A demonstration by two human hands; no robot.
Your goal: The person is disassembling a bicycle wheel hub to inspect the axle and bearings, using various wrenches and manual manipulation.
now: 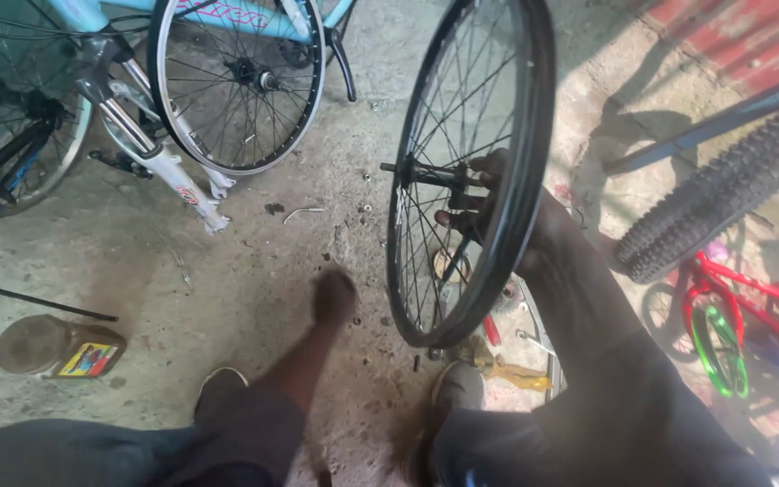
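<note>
The right hand reaches through the spokes of a bare black wheel and is closed on its hub axle, holding the wheel upright off the floor. The left hand hangs blurred to the left of the wheel, below hub height, touching nothing; whether its fingers are curled or spread I cannot tell. The step in hand seems to be checking the hub or the wheel's spin. A jar lies far left of the wheel; a second wheel leans beyond it.
</note>
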